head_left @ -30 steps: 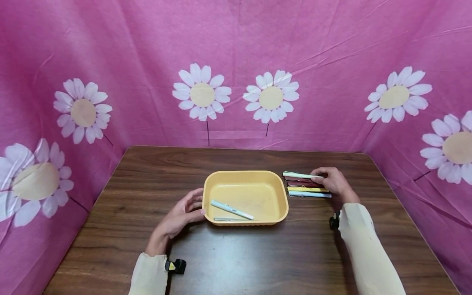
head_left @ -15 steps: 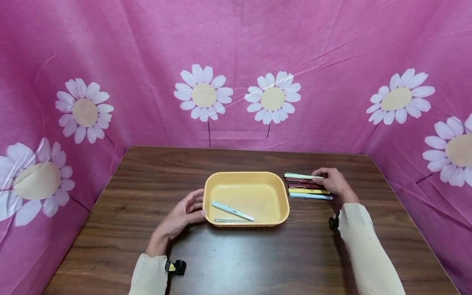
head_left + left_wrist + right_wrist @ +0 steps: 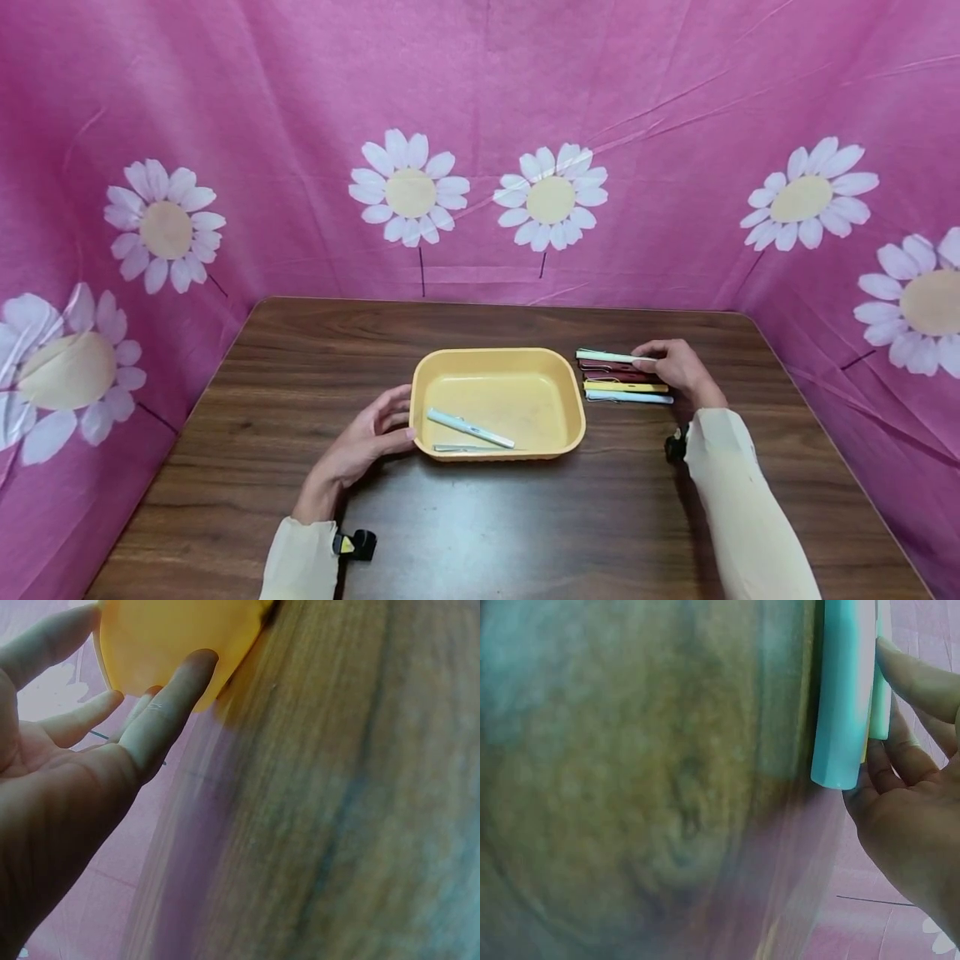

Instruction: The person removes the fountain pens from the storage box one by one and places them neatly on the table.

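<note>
A yellow plastic tray (image 3: 525, 400) sits mid-table, with a pale blue pen (image 3: 470, 428) and a second pale pen (image 3: 465, 449) inside at its front left. My left hand (image 3: 371, 435) touches the tray's left wall with extended fingers; the left wrist view shows fingertips against the yellow side (image 3: 172, 645). To the right of the tray several pens lie side by side. My right hand (image 3: 678, 371) pinches the right end of the pale green pen (image 3: 607, 356) at the back of the row. Dark red pens, a yellow pen (image 3: 626, 387) and a light blue pen (image 3: 630, 397) lie in front of it.
The wood-grain table (image 3: 465, 533) has a pink flowered cloth (image 3: 480, 75) hanging behind it and at both sides. A black strap device (image 3: 356, 545) is on the left wrist, another (image 3: 677, 446) on the right.
</note>
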`<move>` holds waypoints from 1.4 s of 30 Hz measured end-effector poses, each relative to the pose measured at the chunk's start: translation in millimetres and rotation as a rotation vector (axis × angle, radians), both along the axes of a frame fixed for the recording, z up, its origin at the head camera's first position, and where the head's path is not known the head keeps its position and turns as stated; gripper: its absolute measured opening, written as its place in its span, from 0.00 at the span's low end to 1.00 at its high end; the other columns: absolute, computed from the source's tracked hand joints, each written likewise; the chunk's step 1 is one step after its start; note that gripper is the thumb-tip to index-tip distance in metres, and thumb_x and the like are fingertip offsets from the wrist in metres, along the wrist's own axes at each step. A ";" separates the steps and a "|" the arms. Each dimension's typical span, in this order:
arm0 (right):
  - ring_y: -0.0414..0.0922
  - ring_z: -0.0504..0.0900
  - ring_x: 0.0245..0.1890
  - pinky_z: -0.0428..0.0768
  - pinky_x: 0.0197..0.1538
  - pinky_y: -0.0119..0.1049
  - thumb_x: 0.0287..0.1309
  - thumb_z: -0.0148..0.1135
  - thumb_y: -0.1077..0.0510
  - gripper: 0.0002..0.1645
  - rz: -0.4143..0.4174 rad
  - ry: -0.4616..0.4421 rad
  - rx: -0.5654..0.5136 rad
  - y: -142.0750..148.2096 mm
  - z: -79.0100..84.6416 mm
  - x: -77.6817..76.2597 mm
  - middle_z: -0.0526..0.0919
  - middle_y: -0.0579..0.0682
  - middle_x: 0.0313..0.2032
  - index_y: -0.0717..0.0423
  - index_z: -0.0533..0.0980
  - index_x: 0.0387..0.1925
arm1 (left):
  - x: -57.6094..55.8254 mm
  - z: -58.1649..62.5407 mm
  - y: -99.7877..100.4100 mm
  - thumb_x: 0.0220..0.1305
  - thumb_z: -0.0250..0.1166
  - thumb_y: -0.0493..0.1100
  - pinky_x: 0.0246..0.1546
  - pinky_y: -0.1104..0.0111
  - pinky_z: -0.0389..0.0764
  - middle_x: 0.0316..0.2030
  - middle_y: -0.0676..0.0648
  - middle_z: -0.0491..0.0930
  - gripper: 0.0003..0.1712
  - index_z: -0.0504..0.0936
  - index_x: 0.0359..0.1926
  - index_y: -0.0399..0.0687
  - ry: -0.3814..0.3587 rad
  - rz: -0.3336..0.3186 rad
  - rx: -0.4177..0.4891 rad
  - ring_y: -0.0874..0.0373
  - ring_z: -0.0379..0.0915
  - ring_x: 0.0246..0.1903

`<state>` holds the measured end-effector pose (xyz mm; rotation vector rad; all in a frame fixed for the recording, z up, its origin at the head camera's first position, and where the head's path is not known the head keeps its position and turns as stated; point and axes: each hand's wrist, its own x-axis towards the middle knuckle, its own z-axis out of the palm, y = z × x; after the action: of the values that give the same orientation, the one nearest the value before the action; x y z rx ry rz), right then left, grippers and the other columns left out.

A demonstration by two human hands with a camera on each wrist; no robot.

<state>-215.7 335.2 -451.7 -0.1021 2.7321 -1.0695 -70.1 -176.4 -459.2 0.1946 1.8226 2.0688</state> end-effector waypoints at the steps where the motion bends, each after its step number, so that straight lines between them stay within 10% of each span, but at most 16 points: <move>1: 0.57 0.76 0.50 0.77 0.47 0.42 0.68 0.65 0.57 0.17 -0.006 -0.015 -0.010 -0.9 -0.2 0.1 0.80 0.67 0.54 0.66 0.82 0.51 | 0.6 -0.3 -0.2 0.67 0.64 0.28 0.53 0.61 0.83 0.68 0.26 0.60 0.42 0.53 0.76 0.34 -0.005 0.000 -0.001 0.35 0.64 0.65; 14: 0.52 0.77 0.48 0.76 0.45 0.36 0.68 0.63 0.59 0.16 -0.006 -0.024 -0.012 -3.0 1.4 -3.5 0.82 0.65 0.52 0.66 0.82 0.51 | -2.2 2.0 0.5 0.68 0.63 0.28 0.54 0.61 0.82 0.69 0.27 0.59 0.41 0.53 0.76 0.34 -0.004 -0.004 0.001 0.34 0.62 0.66; 25: 0.62 0.75 0.55 0.76 0.55 0.55 0.72 0.60 0.53 0.19 -0.078 0.013 0.021 -4.9 5.0 -2.2 0.79 0.68 0.56 0.66 0.81 0.52 | -4.2 1.0 1.9 0.68 0.63 0.28 0.54 0.62 0.82 0.69 0.27 0.60 0.41 0.53 0.76 0.35 -0.007 -0.010 -0.005 0.34 0.62 0.66; 42: 0.53 0.79 0.45 0.77 0.44 0.39 0.71 0.62 0.53 0.20 -0.093 0.273 -0.098 -56.2 28.3 24.6 0.84 0.65 0.49 0.66 0.80 0.53 | -3.3 0.0 0.1 0.68 0.63 0.29 0.54 0.61 0.82 0.69 0.27 0.60 0.41 0.53 0.76 0.35 -0.001 -0.013 -0.009 0.34 0.63 0.66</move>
<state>-191.1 278.9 -423.4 -0.1469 2.9486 -1.3038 -73.4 -176.3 -459.3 0.2023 1.8251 2.0510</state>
